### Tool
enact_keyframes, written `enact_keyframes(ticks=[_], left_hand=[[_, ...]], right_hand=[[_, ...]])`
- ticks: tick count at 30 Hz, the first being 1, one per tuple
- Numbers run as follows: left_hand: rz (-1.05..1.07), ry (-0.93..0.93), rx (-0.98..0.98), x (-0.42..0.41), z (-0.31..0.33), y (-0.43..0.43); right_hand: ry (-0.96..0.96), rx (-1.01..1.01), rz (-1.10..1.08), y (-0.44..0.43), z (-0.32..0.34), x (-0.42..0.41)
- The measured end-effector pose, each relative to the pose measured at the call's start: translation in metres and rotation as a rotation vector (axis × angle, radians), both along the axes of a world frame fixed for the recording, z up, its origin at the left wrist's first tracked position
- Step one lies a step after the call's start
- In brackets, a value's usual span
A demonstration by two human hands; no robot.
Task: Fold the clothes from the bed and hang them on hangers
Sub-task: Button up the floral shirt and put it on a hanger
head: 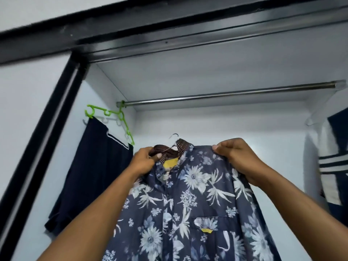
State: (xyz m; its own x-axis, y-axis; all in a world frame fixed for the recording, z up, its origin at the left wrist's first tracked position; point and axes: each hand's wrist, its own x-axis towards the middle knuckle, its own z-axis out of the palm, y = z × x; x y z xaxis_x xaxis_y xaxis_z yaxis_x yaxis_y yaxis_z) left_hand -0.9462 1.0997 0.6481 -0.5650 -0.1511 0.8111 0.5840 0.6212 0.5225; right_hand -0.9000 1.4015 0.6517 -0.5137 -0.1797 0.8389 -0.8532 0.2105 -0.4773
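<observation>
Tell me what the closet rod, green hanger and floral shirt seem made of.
The closet rod: likely metal, polished; a bright highlight runs along it. The green hanger: probably moulded plastic, glossy, uniformly vivid colour. The floral shirt: thin woven cloth, matte, draping in soft folds; fibre cannot be told.

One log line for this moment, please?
floral shirt: on hanger | left hand: grips collar | right hand: pinches shoulder | rail: hanger not hooked

A long bare stretch of the rod (226, 94) is left open between the green hanger (120, 117) at its left end and the striped garment (331, 166) near its right end. The left wall is crowded by a dark garment (94, 176), the middle below by the floral shirt (188, 204).
</observation>
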Motion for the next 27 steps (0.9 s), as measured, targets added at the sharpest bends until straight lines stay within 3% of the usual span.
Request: enact_keyframes(ticks=[4, 10, 13, 19, 23, 27], left_hand=[[-0.012, -0.038, 0.025, -0.003, 0.015, 0.003], [-0.307, -0.025, 0.044, -0.017, 0.050, 0.041], [-0.277, -0.062, -0.080, -0.029, 0.064, 0.073], [-0.285, -0.023, -0.114, -0.064, 0.099, 0.128], [-0.260, 0.098, -0.016, -0.061, 0.121, 0.162], [-0.095, 0.441, -0.112, -0.059, 0.130, 0.184]], right_hand=[[0.106, -0.002, -0.160, -0.013, 0.031, -0.003], [0.217, -0.032, -0.524, -0.020, 0.061, 0.003], [0.258, -0.042, -0.715, -0.023, 0.066, 0.005], [0.380, -0.076, -0.918, -0.020, 0.075, 0.009], [0.411, -0.083, -0.955, -0.012, 0.097, 0.021], [0.456, -0.120, -1.004, 0.000, 0.120, 0.026]])
